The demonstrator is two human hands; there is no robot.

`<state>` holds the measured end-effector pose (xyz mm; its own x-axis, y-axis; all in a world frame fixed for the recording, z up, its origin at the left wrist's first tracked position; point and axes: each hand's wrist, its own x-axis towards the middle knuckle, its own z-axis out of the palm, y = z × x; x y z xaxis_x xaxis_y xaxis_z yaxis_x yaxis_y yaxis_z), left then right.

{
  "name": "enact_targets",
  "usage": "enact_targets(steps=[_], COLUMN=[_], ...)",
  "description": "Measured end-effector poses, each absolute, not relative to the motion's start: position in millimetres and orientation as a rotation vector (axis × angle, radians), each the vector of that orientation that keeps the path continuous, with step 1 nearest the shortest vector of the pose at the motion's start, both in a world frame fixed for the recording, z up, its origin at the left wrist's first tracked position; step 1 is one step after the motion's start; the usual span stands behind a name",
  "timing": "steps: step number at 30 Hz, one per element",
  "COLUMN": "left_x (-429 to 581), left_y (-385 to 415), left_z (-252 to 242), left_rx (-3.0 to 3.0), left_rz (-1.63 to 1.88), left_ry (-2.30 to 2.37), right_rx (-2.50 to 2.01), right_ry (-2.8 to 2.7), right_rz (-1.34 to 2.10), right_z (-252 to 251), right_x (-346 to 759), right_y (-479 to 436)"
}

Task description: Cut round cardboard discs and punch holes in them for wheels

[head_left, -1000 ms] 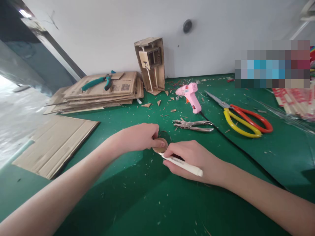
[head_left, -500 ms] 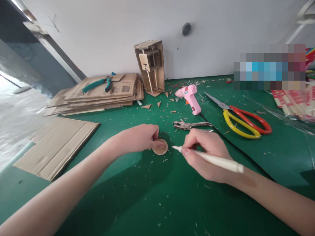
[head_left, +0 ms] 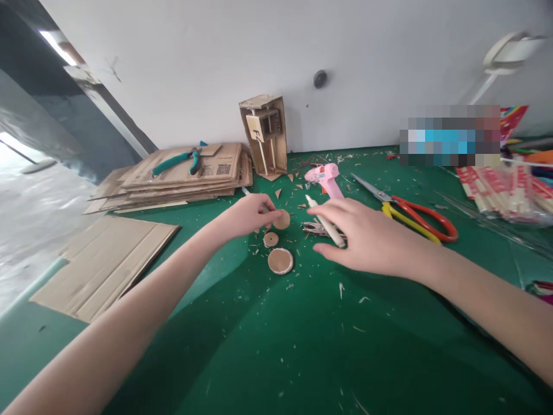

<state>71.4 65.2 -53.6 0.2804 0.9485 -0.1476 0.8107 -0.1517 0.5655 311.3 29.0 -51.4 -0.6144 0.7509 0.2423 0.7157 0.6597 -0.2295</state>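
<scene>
My left hand (head_left: 250, 216) pinches a round cardboard disc (head_left: 283, 220) by its edge, thumb on top. Just below it on the green tabletop lies a smaller cardboard disc (head_left: 271, 240) with a hole in its centre. Closer to me is a larger cardboard disc (head_left: 280, 261) with a pale rim. My right hand (head_left: 367, 233) is spread, thumb apart from the fingers, over a cream-coloured pen (head_left: 326, 222). The index fingertip overlaps the pen, though whether it touches cannot be made out. A metal hand punch (head_left: 315, 229) is partly hidden behind the pen and hand.
A pink glue gun (head_left: 329, 180) and scissors (head_left: 425, 219) with red and yellow handles lie behind my right hand. Stacked cardboard (head_left: 181, 173) bears teal pliers (head_left: 177, 163). A cardboard model (head_left: 264, 135) stands against the wall. One cardboard sheet (head_left: 108, 262) lies left; scraps are scattered about.
My left hand has left the large disc and moved away from me, and now holds another disc. My right hand has loosened from its writing grip on the pen and spread its fingers.
</scene>
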Motion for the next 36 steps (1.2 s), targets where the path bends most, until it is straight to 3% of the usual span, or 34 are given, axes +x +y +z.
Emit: enact_targets(steps=[6, 11, 15, 20, 31, 36], left_x=[72, 67, 72, 77, 77, 79], left_y=[52, 18, 0, -2, -2, 2], left_z=[-55, -48, -53, -64, -69, -65], left_rx=[2.256, 2.290, 2.290, 2.266, 1.915, 1.591], left_rz=[0.218, -0.012, -0.028, 0.083, 0.402, 0.645], left_ry=[1.780, 1.558, 1.610, 1.549, 1.399, 1.352], right_rx=[-1.054, -1.040, -1.070, -1.038, -1.292, -1.231], right_ry=[-2.678, -2.597, -2.617, -2.601, -2.555, -2.508], right_rz=[-0.217, -0.174, -0.340, -0.516, -0.360, -0.376], right_z=[-65, -61, -63, -68, -91, -68], right_x=[295, 284, 278, 275, 263, 273], right_y=[60, 70, 72, 72, 83, 70])
